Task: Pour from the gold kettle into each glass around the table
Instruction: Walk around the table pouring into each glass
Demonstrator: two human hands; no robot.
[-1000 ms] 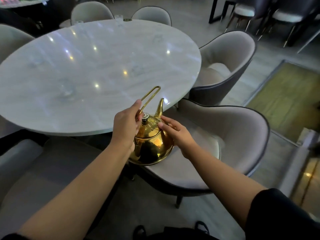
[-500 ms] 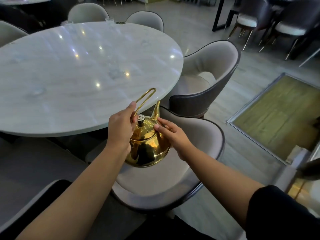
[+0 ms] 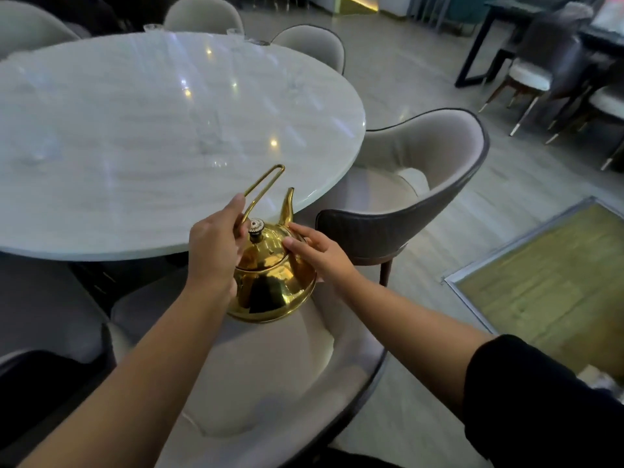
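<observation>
The gold kettle (image 3: 270,282) hangs upright in the air over a chair seat, just off the near edge of the round marble table (image 3: 118,130). My left hand (image 3: 214,244) grips its thin loop handle near the base. My right hand (image 3: 312,251) rests flat against the kettle's lid and shoulder, fingers by the foot of the spout. The spout points up and away, toward the table. Two small clear glasses (image 3: 152,28) (image 3: 235,31) stand at the table's far rim. A faint glass (image 3: 211,143) shows near the table's middle, blurred.
Grey padded chairs ring the table: one (image 3: 270,383) right under the kettle, one (image 3: 422,184) to the right, others (image 3: 202,15) at the far side. A sunken floor panel (image 3: 547,275) lies to the right. Dark tables and chairs (image 3: 547,62) stand at the back right.
The view has swung and moved rightward around the table; the table edge and chairs have shifted left in view. Both hands keep the same hold on the kettle.
</observation>
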